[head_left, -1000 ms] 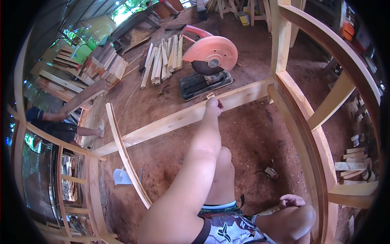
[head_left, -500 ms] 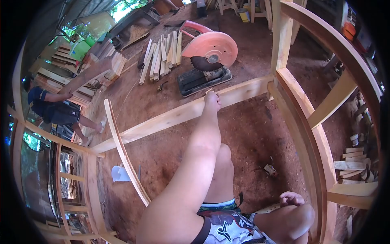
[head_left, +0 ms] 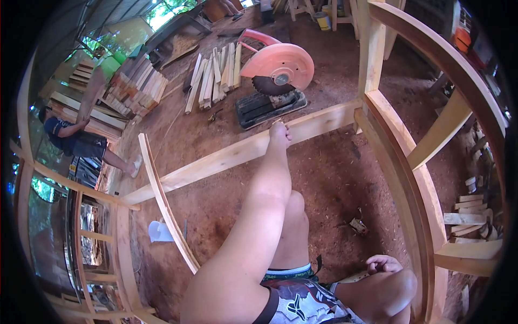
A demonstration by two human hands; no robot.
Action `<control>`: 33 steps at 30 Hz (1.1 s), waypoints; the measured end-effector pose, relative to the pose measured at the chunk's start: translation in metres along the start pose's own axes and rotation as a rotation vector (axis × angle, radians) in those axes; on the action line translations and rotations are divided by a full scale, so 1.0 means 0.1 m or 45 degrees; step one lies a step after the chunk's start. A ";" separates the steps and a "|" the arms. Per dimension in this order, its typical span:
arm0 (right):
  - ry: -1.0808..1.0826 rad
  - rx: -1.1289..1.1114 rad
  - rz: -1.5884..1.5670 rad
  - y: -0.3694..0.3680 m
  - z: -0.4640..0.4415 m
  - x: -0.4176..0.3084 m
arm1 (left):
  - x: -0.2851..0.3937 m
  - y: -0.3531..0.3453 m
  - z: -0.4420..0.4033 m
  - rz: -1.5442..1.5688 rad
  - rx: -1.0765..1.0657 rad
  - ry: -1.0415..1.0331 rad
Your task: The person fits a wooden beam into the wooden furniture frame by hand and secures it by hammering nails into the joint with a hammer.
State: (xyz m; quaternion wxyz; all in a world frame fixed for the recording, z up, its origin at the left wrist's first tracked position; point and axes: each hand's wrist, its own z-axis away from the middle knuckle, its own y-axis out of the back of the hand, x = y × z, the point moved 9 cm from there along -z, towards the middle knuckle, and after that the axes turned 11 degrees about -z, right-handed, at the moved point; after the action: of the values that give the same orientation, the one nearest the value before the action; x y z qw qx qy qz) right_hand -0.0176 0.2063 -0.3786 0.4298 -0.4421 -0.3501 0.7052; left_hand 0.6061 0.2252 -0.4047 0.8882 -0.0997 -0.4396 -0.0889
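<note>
My left arm reaches out, and my left hand (head_left: 279, 133) is closed at the upper edge of a long pale wooden rail (head_left: 216, 160). A tiny pale bit shows at the top of the fist; I cannot make out what it is. Beside my bent knee, my right hand (head_left: 385, 263) has its fingers loosely bent and a little apart, with nothing visible in them. The rail meets an upright wooden frame (head_left: 396, 121) on the right. A thin curved wooden strip (head_left: 156, 178) leans across the rail's left part.
Beyond the rail stands an orange cut-off saw (head_left: 283, 62) on its black base. Wood strips (head_left: 216, 75) and stacked lumber (head_left: 137, 89) lie behind it. A person (head_left: 75, 135) holds a board (head_left: 90, 94) at left. A white container (head_left: 159, 231) and small debris (head_left: 358, 224) are on the dirt floor.
The person at left has tilted the board from slanting to nearly upright. The fingers of my right hand have shifted slightly. My left hand stays at the same spot on the rail.
</note>
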 end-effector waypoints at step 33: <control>-0.012 0.157 -0.113 -0.07 0.21 0.11 | -0.03 -0.04 0.04 0.092 -0.007 0.023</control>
State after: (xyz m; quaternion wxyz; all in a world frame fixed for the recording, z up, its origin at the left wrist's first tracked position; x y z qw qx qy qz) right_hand -0.0380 0.2170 -0.3687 0.4854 -0.3954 -0.3274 0.7077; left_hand 0.6004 0.2224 -0.4038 0.8945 -0.1172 -0.4274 -0.0590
